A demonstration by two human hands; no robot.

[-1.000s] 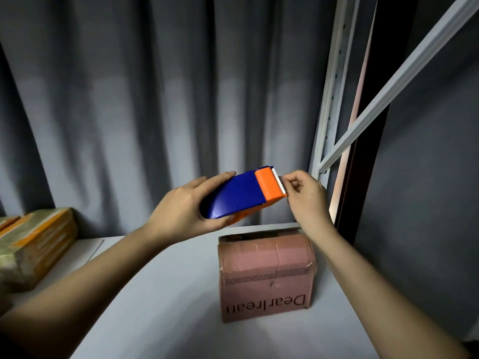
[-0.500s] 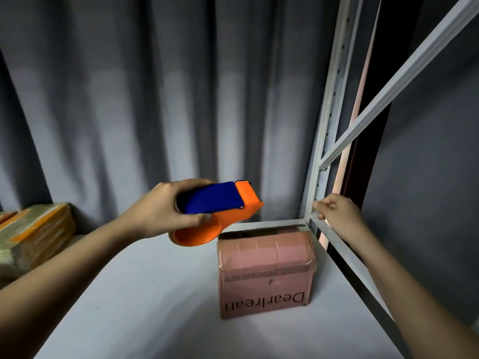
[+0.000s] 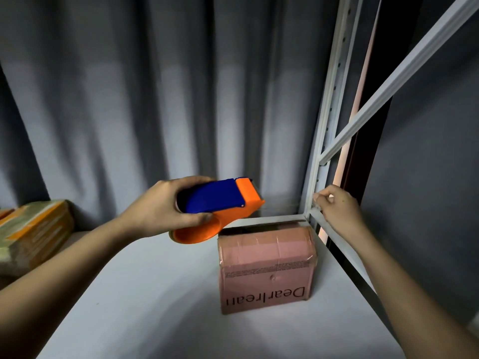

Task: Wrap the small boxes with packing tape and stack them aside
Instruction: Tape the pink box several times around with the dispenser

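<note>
Our left hand point(image 3: 158, 206) grips the blue-and-orange tape gun point(image 3: 220, 206) in the air, just above and left of the pink box point(image 3: 267, 268) on the shelf point(image 3: 155, 307). Our right hand point(image 3: 337, 208) has its fingers curled and pinched together at the rack corner point(image 3: 309, 211) (whether they hold anything, we cannot tell). The box already looks taped; a careless swing of the gun could knock it. Its front reads "Dearlean", upside down.

Two bare forearms, no sleeves, left hand point(image 3: 158, 208), right hand point(image 3: 339, 208), unadorned
</note>
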